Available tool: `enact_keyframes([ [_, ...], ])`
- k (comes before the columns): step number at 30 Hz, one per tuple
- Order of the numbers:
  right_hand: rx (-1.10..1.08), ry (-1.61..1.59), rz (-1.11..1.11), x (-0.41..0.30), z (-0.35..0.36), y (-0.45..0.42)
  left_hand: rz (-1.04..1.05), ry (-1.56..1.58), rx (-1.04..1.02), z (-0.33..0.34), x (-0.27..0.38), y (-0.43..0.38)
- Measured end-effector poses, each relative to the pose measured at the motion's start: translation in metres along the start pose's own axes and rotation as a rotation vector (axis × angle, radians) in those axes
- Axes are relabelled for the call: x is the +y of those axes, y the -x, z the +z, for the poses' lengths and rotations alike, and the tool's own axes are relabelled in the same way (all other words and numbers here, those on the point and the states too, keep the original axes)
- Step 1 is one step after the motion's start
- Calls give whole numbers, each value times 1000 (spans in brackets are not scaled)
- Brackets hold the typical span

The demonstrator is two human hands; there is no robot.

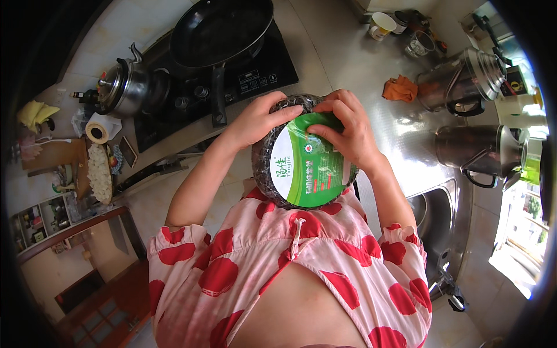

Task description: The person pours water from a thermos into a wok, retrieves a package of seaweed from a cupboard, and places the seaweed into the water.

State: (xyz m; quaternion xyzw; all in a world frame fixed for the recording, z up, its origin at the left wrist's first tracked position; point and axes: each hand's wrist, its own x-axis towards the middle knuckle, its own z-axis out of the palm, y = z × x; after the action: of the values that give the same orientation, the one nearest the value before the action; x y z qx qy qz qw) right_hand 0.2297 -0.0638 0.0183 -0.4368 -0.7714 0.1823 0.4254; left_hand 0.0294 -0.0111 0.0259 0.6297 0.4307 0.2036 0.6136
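Both hands hold a round, dark package (264, 161) in clear wrap close in front of my chest; its contents look like dried seaweed. A large green and white printed label (300, 174) covers its face. My left hand (265, 117) grips the upper left rim, with its thumb lying over the top edge. At the upper right, my right hand (348, 126) has its fingers bent at the edge of the label and its thumb on the green part. Whether the wrap is torn there cannot be told.
A black frying pan (222, 32) stands on the black cooktop (274, 65), with a steel pressure cooker (119, 89) at its left. Along the right steel counter (361, 56) are an orange cloth (400, 88), two steel jugs (461, 82) and a sink (428, 217).
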Motion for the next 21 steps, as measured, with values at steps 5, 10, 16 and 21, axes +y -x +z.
enact_keyframes([
  [5, 83, 187, -165, 2, 6, 4, 155, -107, 9, -3, -4, -4],
  [10, 107, 467, -364, -16, -3, -13, 148, -202, -22, -14, 0, -11],
  [16, 28, 428, -435, -7, 6, -17, 112, -223, -45, -7, 8, -11],
  [21, 18, 344, -358, -9, 16, -21, 151, -277, -50, 3, 0, -12],
])
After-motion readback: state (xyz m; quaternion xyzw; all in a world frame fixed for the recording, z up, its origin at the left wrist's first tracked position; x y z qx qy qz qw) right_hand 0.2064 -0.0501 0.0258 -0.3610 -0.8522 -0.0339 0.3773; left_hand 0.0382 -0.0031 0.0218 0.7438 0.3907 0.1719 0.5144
